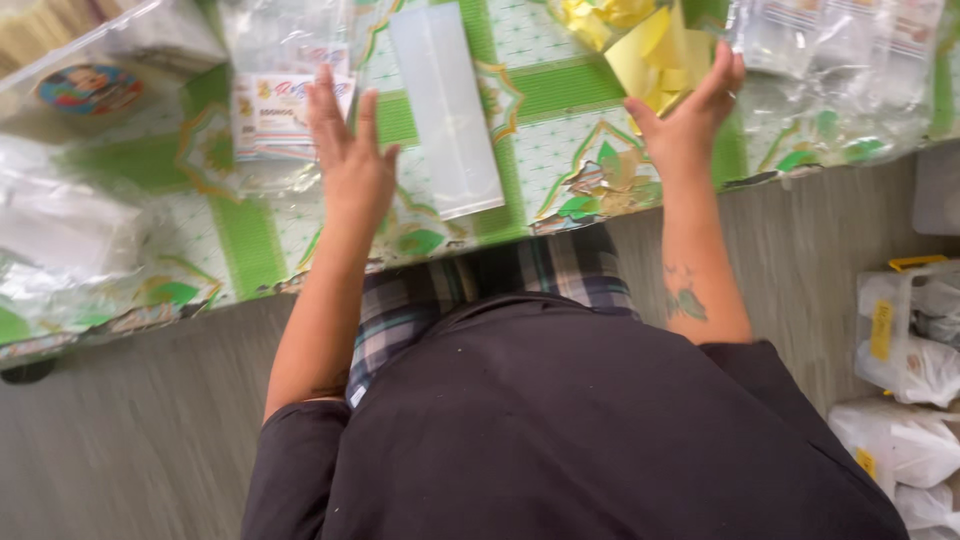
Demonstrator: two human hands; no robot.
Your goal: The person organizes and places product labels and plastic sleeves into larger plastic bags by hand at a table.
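My left hand (350,160) lies flat with fingers spread on a clear plastic packet of printed paper notes (275,115) on the green patterned table cover (545,140). Its fingers hold nothing. My right hand (690,115) reaches forward at the right, fingers apart, its fingertips touching a stack of shiny yellow-gold paper sheets (660,55). Between the two hands lies a long, translucent white plastic sleeve (445,110), flat on the cover and touched by neither hand.
Clear plastic bags of packets (850,60) crowd the table's right end, and more bags (70,230) sit at the left. A bag with a round colourful sticker (90,85) lies far left. White filled bags (905,380) stand on the grey wooden floor at right.
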